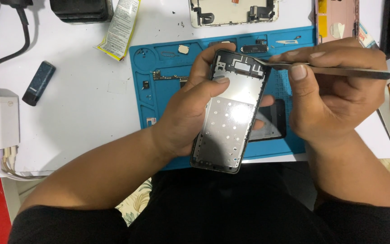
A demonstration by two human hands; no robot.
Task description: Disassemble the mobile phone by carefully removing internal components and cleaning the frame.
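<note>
Metal tweezers (pixel 335 71) (right hand (pixel 335 97)) at left-held phone frame (pixel 231 113).

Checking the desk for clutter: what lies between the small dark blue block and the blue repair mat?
In the head view, only bare white tabletop separates the small dark blue block from the blue repair mat.

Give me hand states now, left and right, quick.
Left hand: closed around the phone frame, holding it tilted above the blue mat.
Right hand: closed on the tweezers, tips at the frame's top edge.
</note>
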